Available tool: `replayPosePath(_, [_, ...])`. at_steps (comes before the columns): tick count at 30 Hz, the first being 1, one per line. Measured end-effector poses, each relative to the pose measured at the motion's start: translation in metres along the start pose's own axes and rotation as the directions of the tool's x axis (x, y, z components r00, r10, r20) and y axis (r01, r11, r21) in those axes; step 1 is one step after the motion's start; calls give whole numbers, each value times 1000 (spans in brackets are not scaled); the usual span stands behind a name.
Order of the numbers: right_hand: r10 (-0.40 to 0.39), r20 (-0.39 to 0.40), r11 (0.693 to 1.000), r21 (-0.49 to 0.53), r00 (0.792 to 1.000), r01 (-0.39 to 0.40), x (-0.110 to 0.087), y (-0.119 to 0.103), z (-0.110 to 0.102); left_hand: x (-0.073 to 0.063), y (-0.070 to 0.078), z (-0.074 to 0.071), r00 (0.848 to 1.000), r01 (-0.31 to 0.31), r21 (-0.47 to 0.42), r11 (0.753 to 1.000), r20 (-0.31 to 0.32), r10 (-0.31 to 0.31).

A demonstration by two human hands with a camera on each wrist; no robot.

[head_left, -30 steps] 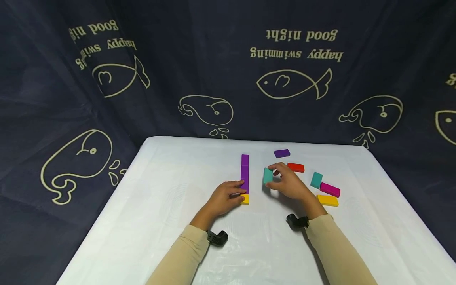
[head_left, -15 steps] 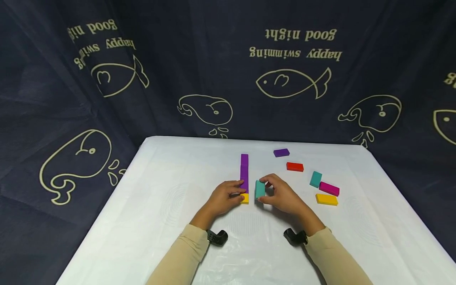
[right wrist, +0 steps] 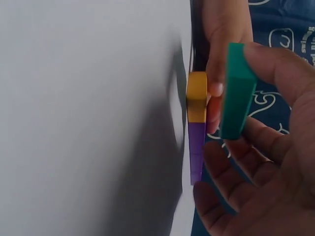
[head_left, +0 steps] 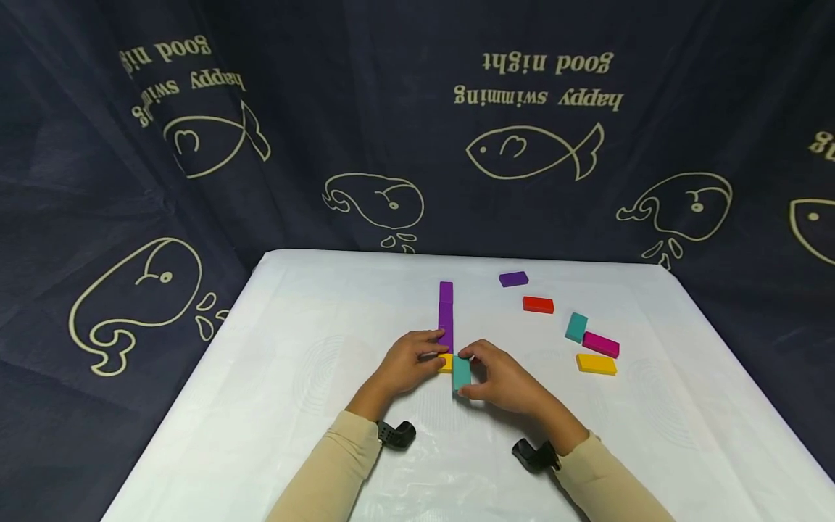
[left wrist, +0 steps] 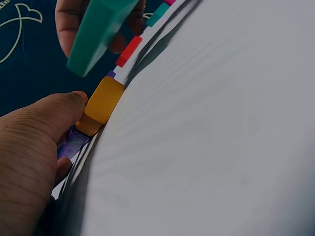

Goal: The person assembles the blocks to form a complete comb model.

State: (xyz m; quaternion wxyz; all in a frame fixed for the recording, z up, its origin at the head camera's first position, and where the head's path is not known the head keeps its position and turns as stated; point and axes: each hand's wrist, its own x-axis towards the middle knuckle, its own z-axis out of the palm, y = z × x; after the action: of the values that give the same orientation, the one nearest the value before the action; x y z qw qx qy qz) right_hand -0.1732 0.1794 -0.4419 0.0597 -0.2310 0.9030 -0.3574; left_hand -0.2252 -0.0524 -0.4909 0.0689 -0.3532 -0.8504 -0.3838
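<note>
A line of purple blocks (head_left: pixel 446 315) runs away across the table, with a yellow block (left wrist: pixel 101 105) at its near end. My left hand (head_left: pixel 411 360) rests along the line's left side. Its thumb touches the yellow block and its fingertips lie against the purple one. My right hand (head_left: pixel 499 377) pinches a teal block (right wrist: pixel 238 93) by its two ends, between thumb and fingers. In the right wrist view that block is raised above the table, close to the yellow block. From the head, it overlaps the yellow block's right edge.
Loose blocks lie to the right on the white table (head_left: pixel 313 297): dark purple (head_left: pixel 514 279), red (head_left: pixel 538 304), a second teal one (head_left: pixel 576 327), magenta (head_left: pixel 601 344) and a second yellow one (head_left: pixel 596 364). A dark printed cloth (head_left: pixel 391 101) hangs behind.
My right hand has carried the teal block left and nearer to me, from right of the purple line to the yellow block. The left hand has stayed in place.
</note>
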Motion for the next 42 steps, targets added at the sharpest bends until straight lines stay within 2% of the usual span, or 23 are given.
replayPosePath(7, [-6, 73, 1000, -25, 997, 8, -5, -4, 8, -2, 0, -1, 1000, 3, -10, 1000, -1, -3])
replayPosePath(11, [-48, 93, 995, -85, 995, 56, -5, -2, 13, -2, 0, 0, 1000, 3, -4, 1000, -7, -3])
replayPosePath(15, [-47, 101, 994, -94, 994, 56, -5, -3, 12, -2, 0, 0, 1000, 6, 0, 1000, -11, -6])
replayPosePath(20, [-21, 92, 997, -78, 996, 29, -8, -3, 9, -1, 1, 0, 1000, 13, 0, 1000, -4, -13])
replayPosePath(28, [-84, 74, 989, -115, 994, 92, -6, -4, 13, -1, 1, -1, 999, 37, 5, 999, 7, -37])
replayPosePath(35, [-81, 43, 987, -135, 996, 86, -4, -10, 17, -1, 0, -1, 1000, 10, 22, 1000, 10, -10])
replayPosePath(42, [-94, 22, 984, -147, 995, 96, -2, -10, 20, -1, 0, -1, 999, 26, 15, 1000, 32, -27])
